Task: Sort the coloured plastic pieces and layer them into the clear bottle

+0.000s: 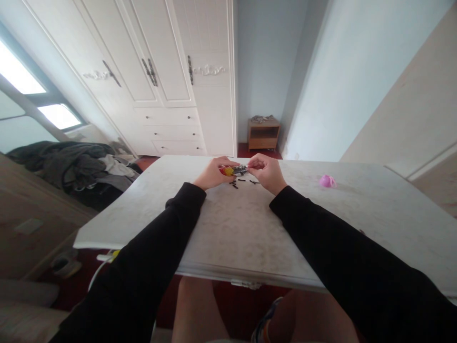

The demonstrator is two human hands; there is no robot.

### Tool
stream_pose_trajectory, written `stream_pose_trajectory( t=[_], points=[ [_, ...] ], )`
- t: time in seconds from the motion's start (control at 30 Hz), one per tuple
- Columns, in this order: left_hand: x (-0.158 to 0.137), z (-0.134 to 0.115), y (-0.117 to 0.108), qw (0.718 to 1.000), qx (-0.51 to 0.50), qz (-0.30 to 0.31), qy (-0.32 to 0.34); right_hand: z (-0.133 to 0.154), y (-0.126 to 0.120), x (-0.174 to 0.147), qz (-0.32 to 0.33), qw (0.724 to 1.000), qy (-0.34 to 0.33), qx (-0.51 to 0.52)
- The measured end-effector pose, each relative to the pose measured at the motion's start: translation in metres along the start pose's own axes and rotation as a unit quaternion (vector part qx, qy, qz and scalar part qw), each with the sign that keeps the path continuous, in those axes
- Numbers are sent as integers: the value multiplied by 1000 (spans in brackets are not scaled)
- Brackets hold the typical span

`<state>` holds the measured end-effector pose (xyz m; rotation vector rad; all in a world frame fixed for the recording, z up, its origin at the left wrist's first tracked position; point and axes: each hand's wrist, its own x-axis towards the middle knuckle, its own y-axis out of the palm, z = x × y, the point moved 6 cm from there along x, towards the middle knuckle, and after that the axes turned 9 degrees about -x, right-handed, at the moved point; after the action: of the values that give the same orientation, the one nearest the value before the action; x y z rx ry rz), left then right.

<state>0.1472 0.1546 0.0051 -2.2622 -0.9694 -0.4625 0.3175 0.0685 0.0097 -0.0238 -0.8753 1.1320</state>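
Note:
My left hand is closed around a small object with a red and yellow part and a dark, silvery part that points right; its exact kind is too small to make out. At the right end of the silvery part, my right hand has thumb and fingers pinched together. Whatever sits between those fingertips is mostly hidden. Several short black pieces lie scattered on the white table just below and between both hands.
A pink, rounded item lies on the table to the right. Behind the table stand a white wardrobe and a small wooden nightstand. Dark clothes are heaped at the left. The table's front edge runs above my legs.

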Motion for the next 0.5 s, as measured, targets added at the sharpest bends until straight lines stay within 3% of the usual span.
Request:
stream_pose_trajectory(
  t=[0.23, 0.5],
  points=[
    [1, -3, -4, 1000, 2, -31, 1, 14, 0, -3, 19, 994, -48, -99],
    [-1, -5, -6, 999, -2, -46, 19, 15, 18, -9, 119, 986, -4, -119]
  ],
)
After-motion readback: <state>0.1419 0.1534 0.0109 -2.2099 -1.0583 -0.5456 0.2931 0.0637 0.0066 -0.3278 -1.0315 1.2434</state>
